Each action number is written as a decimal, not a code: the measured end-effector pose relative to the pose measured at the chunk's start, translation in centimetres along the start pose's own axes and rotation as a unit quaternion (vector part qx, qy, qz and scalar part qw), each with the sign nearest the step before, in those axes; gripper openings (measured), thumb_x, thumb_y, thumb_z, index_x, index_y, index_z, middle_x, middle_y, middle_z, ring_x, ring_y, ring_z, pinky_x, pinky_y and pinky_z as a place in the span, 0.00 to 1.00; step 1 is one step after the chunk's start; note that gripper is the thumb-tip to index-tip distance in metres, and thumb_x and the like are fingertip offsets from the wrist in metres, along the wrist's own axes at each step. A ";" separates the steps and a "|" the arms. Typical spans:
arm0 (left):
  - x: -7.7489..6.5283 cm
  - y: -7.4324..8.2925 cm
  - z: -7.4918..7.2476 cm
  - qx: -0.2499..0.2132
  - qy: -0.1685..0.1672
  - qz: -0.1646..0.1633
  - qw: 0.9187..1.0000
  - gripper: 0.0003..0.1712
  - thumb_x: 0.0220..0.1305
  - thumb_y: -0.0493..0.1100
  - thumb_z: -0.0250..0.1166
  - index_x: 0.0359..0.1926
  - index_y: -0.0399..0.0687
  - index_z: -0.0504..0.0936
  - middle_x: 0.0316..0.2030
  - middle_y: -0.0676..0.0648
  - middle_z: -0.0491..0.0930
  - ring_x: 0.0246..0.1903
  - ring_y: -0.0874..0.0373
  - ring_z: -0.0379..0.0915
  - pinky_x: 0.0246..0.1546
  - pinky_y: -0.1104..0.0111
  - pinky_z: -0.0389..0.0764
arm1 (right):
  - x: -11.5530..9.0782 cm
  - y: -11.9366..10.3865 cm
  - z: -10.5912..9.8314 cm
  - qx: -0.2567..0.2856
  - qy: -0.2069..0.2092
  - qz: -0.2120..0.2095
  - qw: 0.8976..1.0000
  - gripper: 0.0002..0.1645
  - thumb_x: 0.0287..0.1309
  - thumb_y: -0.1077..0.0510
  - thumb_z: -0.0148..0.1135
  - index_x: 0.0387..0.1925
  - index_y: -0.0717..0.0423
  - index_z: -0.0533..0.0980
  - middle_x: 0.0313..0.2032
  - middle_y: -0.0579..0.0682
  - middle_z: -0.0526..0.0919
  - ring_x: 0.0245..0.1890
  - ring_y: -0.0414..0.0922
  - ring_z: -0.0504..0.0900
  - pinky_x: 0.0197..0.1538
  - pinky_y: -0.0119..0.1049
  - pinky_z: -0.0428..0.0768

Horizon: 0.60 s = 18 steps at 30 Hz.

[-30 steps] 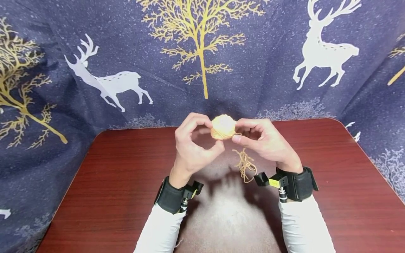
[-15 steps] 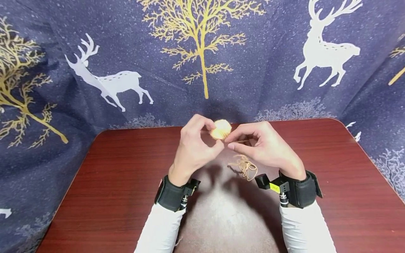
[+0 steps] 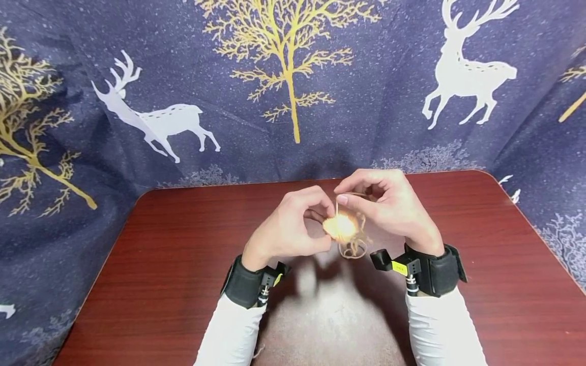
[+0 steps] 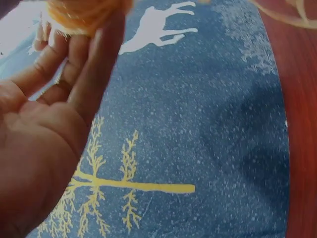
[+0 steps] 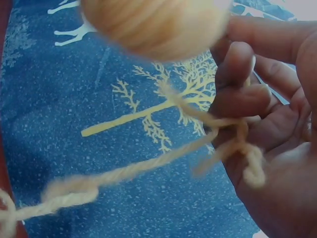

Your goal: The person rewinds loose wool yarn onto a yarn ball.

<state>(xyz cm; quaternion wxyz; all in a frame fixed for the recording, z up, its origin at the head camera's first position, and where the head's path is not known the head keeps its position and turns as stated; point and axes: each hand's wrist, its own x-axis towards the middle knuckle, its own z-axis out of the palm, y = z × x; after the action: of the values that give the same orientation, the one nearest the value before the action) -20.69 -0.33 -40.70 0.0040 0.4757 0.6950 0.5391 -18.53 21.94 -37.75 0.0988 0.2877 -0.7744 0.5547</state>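
A small ball of yellow-orange yarn (image 3: 341, 227) glows under bright light in the head view, above the table. My left hand (image 3: 295, 222) holds it at its left side between thumb and fingers. Just above and to the right, my right hand (image 3: 383, 202) pinches the yarn strand (image 3: 337, 206), which runs from the ball up to the fingertips. A tangle of loose yarn (image 3: 353, 249) shows below and beside the ball. From the right wrist, the ball (image 5: 156, 25) appears at the top, with loose yarn (image 5: 148, 163) passing by the fingers.
The reddish-brown table (image 3: 183, 244) ends at a cloth backdrop (image 3: 256, 142) printed with deer and trees. Each wrist wears a black strap (image 3: 244, 282) with a small camera. A short thread scrap (image 3: 259, 351) lies near the left sleeve.
The ball has come down and rightward with my left hand. My right hand has left the ball's side and risen a little, drawing a strand up from it.
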 end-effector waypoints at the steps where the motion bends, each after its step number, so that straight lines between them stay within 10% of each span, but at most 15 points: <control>1: 0.0 0.1 0.0 -0.019 -0.006 0.005 1.000 0.18 0.42 0.28 0.72 0.37 0.40 0.78 0.37 0.48 0.77 0.37 0.60 0.82 0.42 0.66 0.87 | 0.0 0.1 0.0 -0.002 0.006 0.003 1.000 0.10 0.58 0.69 0.70 0.37 0.52 0.86 0.25 0.51 0.84 0.18 0.44 0.74 0.17 0.32 0.69; 8: 0.1 0.7 0.1 -0.136 0.028 0.034 0.990 0.17 0.43 0.23 0.69 0.38 0.35 0.79 0.37 0.41 0.75 0.38 0.53 0.79 0.44 0.55 0.87 | 0.3 0.7 0.3 0.019 0.036 0.029 0.999 0.06 0.58 0.67 0.71 0.37 0.57 0.86 0.24 0.52 0.83 0.15 0.42 0.70 0.15 0.31 0.67; 18: 0.1 0.6 -0.6 -0.178 0.146 0.058 0.971 0.18 0.40 0.20 0.67 0.38 0.23 0.75 0.40 0.41 0.75 0.41 0.56 0.76 0.44 0.63 0.87 | 0.6 1.6 0.7 0.083 0.009 0.037 0.996 0.09 0.56 0.75 0.67 0.38 0.65 0.85 0.27 0.54 0.86 0.23 0.42 0.81 0.25 0.30 0.79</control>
<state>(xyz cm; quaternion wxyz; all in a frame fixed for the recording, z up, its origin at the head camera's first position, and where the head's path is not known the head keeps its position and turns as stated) -20.65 -0.78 -39.91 -0.0440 0.4235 0.5521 0.7169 -19.74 21.41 -39.01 0.0610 0.2607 -0.7351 0.6229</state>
